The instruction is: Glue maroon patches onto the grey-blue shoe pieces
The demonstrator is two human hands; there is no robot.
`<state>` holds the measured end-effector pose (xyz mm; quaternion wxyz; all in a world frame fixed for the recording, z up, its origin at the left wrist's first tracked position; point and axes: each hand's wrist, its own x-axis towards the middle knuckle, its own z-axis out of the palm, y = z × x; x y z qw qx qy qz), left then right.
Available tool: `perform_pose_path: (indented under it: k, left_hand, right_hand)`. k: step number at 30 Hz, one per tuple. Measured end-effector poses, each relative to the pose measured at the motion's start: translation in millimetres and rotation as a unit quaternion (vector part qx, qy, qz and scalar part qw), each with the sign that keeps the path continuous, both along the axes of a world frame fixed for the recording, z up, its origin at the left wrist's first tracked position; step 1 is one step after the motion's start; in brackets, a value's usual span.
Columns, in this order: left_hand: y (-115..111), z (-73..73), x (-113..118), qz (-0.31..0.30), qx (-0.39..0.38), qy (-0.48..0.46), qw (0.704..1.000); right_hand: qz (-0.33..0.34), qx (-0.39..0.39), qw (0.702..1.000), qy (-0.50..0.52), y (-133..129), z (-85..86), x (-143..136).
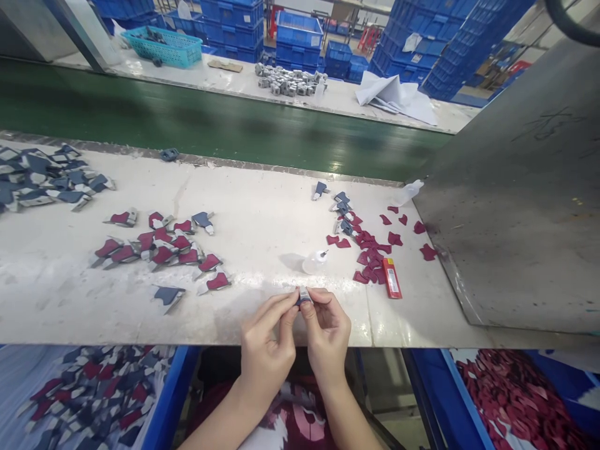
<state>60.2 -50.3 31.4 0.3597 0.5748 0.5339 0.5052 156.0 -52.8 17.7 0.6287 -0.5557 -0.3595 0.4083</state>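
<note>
Near the front edge of the white table, my left hand (pixel 269 344) and my right hand (pixel 327 331) pinch one small grey and dark blue part (pixel 304 295) between their fingertips. The fingers cover much of it. Just beyond the hands stands a small translucent bottle (pixel 314 262) with a dark tip. Loose maroon pieces (pixel 370 256) lie to the right, beside a red lighter (pixel 392 279) and a few blue-grey parts (pixel 344 206). On the left is a group of grey parts with maroon faces (pixel 162 240); a blue-faced part (pixel 169 295) lies nearer the edge.
A heap of blue-grey parts (pixel 42 178) sits far left. Behind the table runs a green belt (pixel 225 134). A metal panel (pixel 520 206) rises at the right. Blue bins with parts (pixel 180 387) and maroon pieces (pixel 520 400) stand below the front edge.
</note>
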Motion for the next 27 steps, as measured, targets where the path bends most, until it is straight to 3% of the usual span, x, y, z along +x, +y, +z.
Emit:
perform_pose_path:
  k: [3, 7, 9, 12, 17, 24, 27]
  left_hand:
    - [2.6, 1.6, 0.7, 0.0, -0.029, -0.021, 0.999]
    - [17.4, 4.6, -8.0, -0.044, -0.19, -0.152, 0.969]
    - [22.9, 5.5, -12.0, -0.053, -0.229, -0.2, 0.951]
    - [24.8, 5.7, -13.2, -0.052, -0.236, -0.221, 0.945]
    - [19.7, 4.3, -7.7, -0.055, -0.232, -0.198, 0.951]
    - [4.8, 2.7, -4.3, -0.054, -0.215, -0.138, 0.965]
    - [1.5, 2.8, -5.0, -0.034, -0.191, -0.116, 0.974]
  right_hand:
    - [-0.014, -0.022, 1.0, -0.011, 1.4, -1.5, 1.5]
    - [0.054, -0.075, 0.995, 0.023, 3.7, -4.0, 13.8]
    - [0.086, -0.082, 0.991, 0.056, 3.8, -3.6, 19.1]
    - [0.11, -0.078, 0.987, 0.086, 3.4, 0.6, 21.1]
    - [0.069, -0.078, 0.991, 0.085, 3.7, 5.6, 12.8]
    - [-0.002, -0.066, 0.998, -0.014, -0.5, -4.1, -1.6]
    - [-0.003, -0.064, 0.997, 0.035, -0.5, -7.7, -2.4]
